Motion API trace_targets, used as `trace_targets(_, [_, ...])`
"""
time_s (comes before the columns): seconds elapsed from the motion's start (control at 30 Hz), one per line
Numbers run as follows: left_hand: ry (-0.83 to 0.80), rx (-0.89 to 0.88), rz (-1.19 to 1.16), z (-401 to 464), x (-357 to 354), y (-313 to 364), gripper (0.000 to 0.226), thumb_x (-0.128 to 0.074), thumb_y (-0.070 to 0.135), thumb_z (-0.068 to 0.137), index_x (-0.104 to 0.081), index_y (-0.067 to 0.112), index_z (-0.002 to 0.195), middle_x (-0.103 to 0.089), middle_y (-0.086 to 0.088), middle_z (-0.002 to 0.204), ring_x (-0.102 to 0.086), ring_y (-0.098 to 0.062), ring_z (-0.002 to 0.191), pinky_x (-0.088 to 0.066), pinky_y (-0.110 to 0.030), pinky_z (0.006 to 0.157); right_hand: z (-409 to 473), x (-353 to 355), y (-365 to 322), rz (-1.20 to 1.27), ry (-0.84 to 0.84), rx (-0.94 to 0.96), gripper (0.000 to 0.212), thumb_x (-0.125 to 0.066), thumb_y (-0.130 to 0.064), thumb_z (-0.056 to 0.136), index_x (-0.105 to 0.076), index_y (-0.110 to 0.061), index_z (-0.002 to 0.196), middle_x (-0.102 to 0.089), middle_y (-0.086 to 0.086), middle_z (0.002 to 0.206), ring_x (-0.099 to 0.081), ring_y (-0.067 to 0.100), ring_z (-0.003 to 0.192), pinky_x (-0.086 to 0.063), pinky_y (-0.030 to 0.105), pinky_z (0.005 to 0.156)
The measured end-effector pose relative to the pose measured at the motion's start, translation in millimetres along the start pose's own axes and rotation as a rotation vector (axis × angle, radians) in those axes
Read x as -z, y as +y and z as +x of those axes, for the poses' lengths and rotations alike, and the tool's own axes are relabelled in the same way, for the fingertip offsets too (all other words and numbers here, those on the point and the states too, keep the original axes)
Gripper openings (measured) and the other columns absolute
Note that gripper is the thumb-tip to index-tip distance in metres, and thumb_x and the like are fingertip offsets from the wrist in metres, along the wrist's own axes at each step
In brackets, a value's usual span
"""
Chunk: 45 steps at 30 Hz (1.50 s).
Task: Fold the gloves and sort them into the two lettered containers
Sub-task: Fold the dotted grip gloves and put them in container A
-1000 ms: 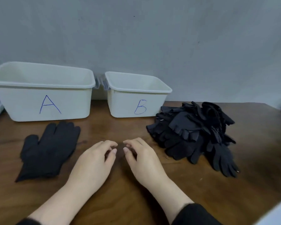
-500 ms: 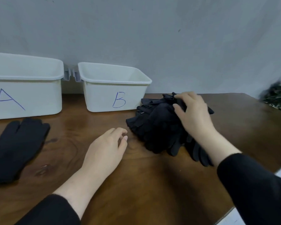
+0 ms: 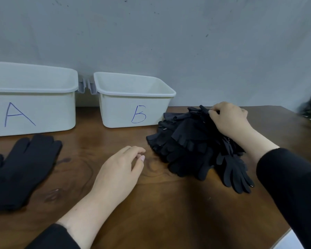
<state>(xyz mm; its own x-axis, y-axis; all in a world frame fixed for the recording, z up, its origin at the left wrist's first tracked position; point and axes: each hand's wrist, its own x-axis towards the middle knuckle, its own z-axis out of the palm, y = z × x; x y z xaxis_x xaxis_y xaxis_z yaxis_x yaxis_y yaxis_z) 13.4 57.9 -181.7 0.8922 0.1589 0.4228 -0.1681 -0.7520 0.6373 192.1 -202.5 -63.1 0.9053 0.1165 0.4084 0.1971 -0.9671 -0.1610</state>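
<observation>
While nearest the camera, left hand (image 3: 120, 169) rests palm-down on wooden table (image 3: 151, 212), fingers loosely curled, holding nothing. Left of it: single black glove (image 3: 20, 169) laid flat, just in front of container A (image 3: 43, 108), not yet folded. Further right: pile of black gloves (image 3: 192, 150), tangled, some fingerless, one full-finger glove trailing off near side. At far edge of pile: right hand (image 3: 230, 119), fingertips pinching a cuff or edge of a top glove; which glove exactly cannot be told. Behind: container B (image 3: 136, 105), beside A, apart from it; visible interiors show no gloves. Gray wall (image 3: 169, 33) at back.

Risks (est.):
- Pinch on thin edge w/ tangled pile: lift prob. drags neighbours along or scatters pile toward table edge.
- All gloves black, similar: mis-sort btwn A and B likely if type not checked.
- Soft fabric: fold may spring open when dropped in.

Legible writing: "A" and "B", hand-drawn in blue marker on container fronts. No brand marks readable.
</observation>
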Motion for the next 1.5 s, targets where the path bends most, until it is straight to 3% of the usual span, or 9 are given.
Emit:
trace_targets(0.17, [0.028, 0.003, -0.031, 0.0, -0.5, -1.9, 0.022, -0.051, 0.033, 0.099, -0.065, 0.031, 0.116, -0.06, 0.021, 0.102, -0.051, 0.008, 0.097, -0.04, -0.008, 0.074, 0.0, 31.3, -17.1, 0.397, 0.171, 0.002, 0.022, -0.049, -0.025, 0.103, -0.067, -0.013, 0.102, -0.07, 0.007, 0.091, -0.063, 0.031, 0.087, -0.046, 0.034, 0.073])
trace_targets(0.4, [0.068, 0.015, -0.067, -0.8, 3.9, -1.2, 0.022, -0.051, 0.033, 0.099, -0.066, 0.029, 0.116, -0.06, 0.022, 0.102, -0.05, 0.008, 0.101, -0.041, -0.007, 0.074, 0.5, 67.0, -48.5, 0.787, 0.151, 0.006, 0.022, -0.048, -0.028, 0.092, -0.062, -0.026, 0.077, -0.066, 0.004, 0.083, -0.066, 0.022, 0.082, -0.058, 0.052, 0.089])
trace_targets(0.57, [0.165, 0.107, -0.296, 0.9, 9.5, 0.9, 0.02, -0.054, 0.035, 0.098, -0.066, 0.034, 0.114, -0.062, 0.026, 0.105, -0.057, 0.005, 0.1, -0.051, -0.02, 0.087, -12.7, 93.8, -89.7, 1.26, 0.035, -0.047, 0.021, -0.04, -0.011, 0.1, -0.055, -0.014, 0.087, -0.062, -0.003, 0.071, -0.06, 0.01, 0.058, -0.051, 0.024, 0.054])
trace_targets(0.8, [0.023, 0.142, -0.993, -3.2, 27.3, 6.2, 0.077, -0.057, 0.07, 0.083, -0.041, 0.031, 0.147, -0.065, 0.007, 0.13, -0.058, -0.015, 0.125, -0.046, -0.043, 0.105, -43.0, 70.2, -132.3, 0.733, -0.292, 0.027, 0.027, -0.044, -0.024, 0.106, -0.062, -0.02, 0.127, -0.059, 0.002, 0.136, -0.053, 0.02, 0.121, -0.032, 0.022, 0.082])
trace_targets(0.93, [-0.024, 0.321, -1.208, -10.0, 37.1, 7.5, 0.04, -0.061, 0.035, 0.094, -0.06, 0.025, 0.133, -0.068, 0.001, 0.128, -0.061, -0.026, 0.121, -0.05, -0.049, 0.101, -78.3, 38.0, -157.8, 1.01, -0.555, 0.009, 0.029, -0.051, -0.021, 0.102, -0.073, -0.022, 0.083, -0.073, -0.009, 0.093, -0.067, 0.008, 0.09, -0.045, 0.016, 0.08])
trace_targets(1.07, [0.143, 0.421, -1.051, -9.0, 55.3, 1.8, 0.021, -0.057, 0.021, 0.1, -0.072, 0.021, 0.115, -0.075, 0.001, 0.109, -0.068, -0.026, 0.107, -0.056, -0.046, 0.09, -87.8, 8.6, -169.0, 1.094, -0.698, 0.06, 0.025, -0.05, -0.017, 0.101, -0.066, -0.016, 0.082, -0.07, 0.004, 0.089, -0.065, 0.021, 0.087, -0.053, 0.034, 0.088])
trace_targets(1.2, [0.337, 0.334, -0.715, 14.8, 97.1, -1.6, 0.014, -0.061, 0.023, 0.098, -0.074, 0.026, 0.1, -0.076, 0.008, 0.091, -0.072, -0.014, 0.088, -0.06, -0.035, 0.082, -71.8, 9.4, -187.4, 0.839, -0.292, 0.305, 0.016, -0.056, -0.023, 0.101, -0.068, -0.024, 0.09, -0.068, -0.021, 0.082, -0.06, -0.004, 0.081, -0.047, 0.017, 0.082])
trace_targets(1.3, [0.443, 0.072, -0.342, 17.0, 125.9, -1.6, 0.017, -0.064, 0.015, 0.094, -0.075, 0.026, 0.103, -0.072, 0.019, 0.097, -0.064, 0.003, 0.098, -0.045, -0.011, 0.088, -72.0, 12.8, -199.4, 0.879, -0.104, 0.441, 0.013, -0.055, -0.02, 0.103, -0.067, -0.024, 0.103, -0.064, -0.022, 0.111, -0.055, -0.007, 0.109, -0.038, 0.005, 0.087])
trace_targets(1.5, [-0.144, -0.007, 0.319, -45.7, 116.5, -44.8, 0.046, -0.055, 0.031, 0.1, -0.047, 0.036, 0.144, -0.039, 0.02, 0.152, -0.029, 0.002, 0.14, -0.017, -0.022, 0.121, -130.2, -40.5, -193.4, 0.655, -0.267, 0.431, 0.029, -0.053, -0.008, 0.097, -0.066, -0.034, 0.096, -0.052, -0.02, 0.13, -0.046, 0.002, 0.126, -0.033, 0.019, 0.106])
